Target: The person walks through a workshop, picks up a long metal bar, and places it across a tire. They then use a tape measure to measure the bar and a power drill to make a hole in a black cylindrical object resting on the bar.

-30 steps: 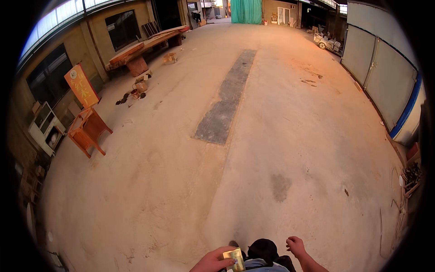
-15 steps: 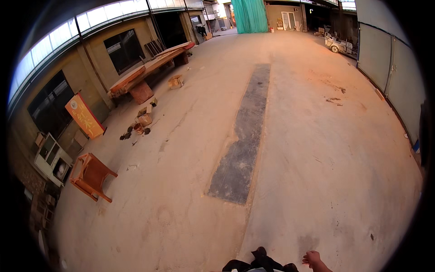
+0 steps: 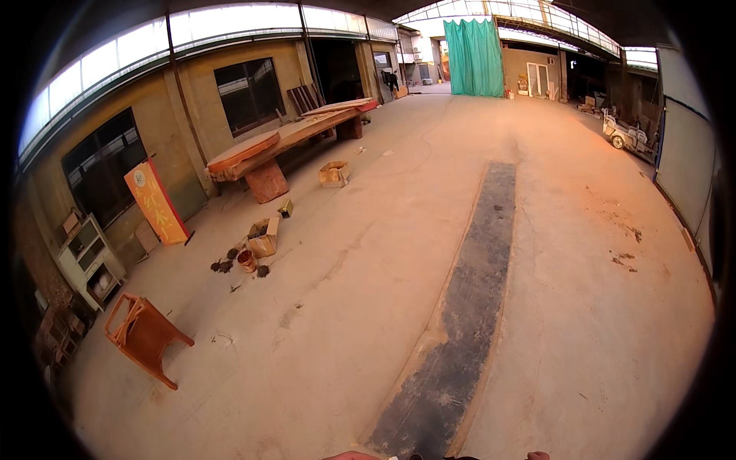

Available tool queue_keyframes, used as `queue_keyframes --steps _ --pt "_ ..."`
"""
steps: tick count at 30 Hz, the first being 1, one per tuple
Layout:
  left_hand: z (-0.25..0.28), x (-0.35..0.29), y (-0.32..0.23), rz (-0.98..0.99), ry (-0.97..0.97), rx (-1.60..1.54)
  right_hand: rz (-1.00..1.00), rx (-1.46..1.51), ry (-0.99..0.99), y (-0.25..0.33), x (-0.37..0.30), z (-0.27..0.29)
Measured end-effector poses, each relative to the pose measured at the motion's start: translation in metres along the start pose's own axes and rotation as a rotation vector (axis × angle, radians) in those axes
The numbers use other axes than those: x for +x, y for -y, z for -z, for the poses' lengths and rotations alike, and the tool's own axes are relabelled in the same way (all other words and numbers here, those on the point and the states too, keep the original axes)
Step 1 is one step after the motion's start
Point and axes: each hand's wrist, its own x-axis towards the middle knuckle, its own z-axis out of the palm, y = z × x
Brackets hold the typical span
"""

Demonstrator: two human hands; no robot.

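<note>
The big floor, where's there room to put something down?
The pale, dusty floor looks bare between the reddish-brown wooden chair and the long dark-grey strip. It also looks mostly bare right of the strip, nearer than the scattered dark scraps. It's crowded around the open brown cardboard box, beside the rusty-red bucket and black clumps.

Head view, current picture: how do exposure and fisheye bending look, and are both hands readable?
Head view: the white translucent window band at upper left glares, while the dark rectangular doorway beneath shows little detail; head view: the long dark-grey floor strip bows, corners going black; head view: the bare left hand and bare right hand are cropped by the lower edge, grip unreadable.
</note>
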Motion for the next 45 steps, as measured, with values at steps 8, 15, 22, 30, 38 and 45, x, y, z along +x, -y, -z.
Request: queue_keyframes --steps 8,15,22,30,38,45 --pt "0.160 0.256 -0.256 -0.021 0.512 0.606 -0.642 0.451 -0.037 0.208 0.110 -0.159" --pt "0.347 0.468 -0.391 0.398 0.162 1.063 -0.426 0.363 0.063 0.547 0.431 -0.289" --pt "0.549 0.619 -0.523 0.472 0.038 1.265 0.111 0.250 0.081 0.971 0.649 -0.357" --pt "0.797 0.814 -0.706 0.578 0.032 1.355 -0.255 0.428 0.155 1.004 0.791 -0.456" --pt "1.020 1.040 -0.815 0.489 0.093 1.520 -0.534 0.301 0.122 1.134 0.967 -0.590" --pt "1.196 1.249 -0.932 0.536 0.127 1.616 -0.255 0.307 0.165 1.433 1.301 -0.671"
